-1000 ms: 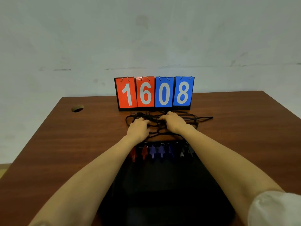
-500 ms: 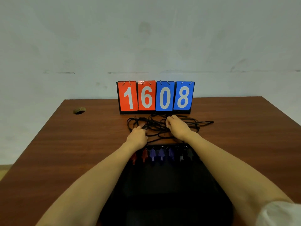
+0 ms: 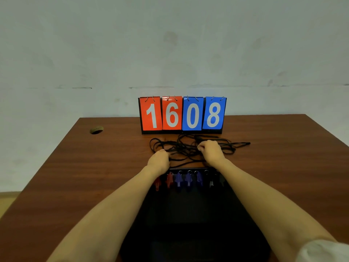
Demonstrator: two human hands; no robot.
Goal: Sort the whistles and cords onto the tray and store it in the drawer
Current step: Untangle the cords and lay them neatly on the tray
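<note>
A black tray (image 3: 190, 220) lies on the brown table between my forearms. Along its far edge stand several whistles in a row: red ones (image 3: 169, 180) at the left, blue ones (image 3: 188, 179) in the middle, dark ones (image 3: 211, 183) at the right. Beyond the tray a tangle of black cords (image 3: 188, 148) lies on the table. My left hand (image 3: 159, 160) has its fingers curled into the left part of the tangle. My right hand (image 3: 210, 151) pinches strands near the middle of the tangle.
A flip scoreboard (image 3: 182, 114) reading 1608 stands just behind the cords. A round cable hole (image 3: 96, 129) is at the table's far left. One cord end (image 3: 245, 143) trails to the right. A pale wall rises behind the table (image 3: 75, 176).
Both hands have drawn slightly apart within the cord tangle, the left pulling back toward the tray. The view has tilted up a little.
</note>
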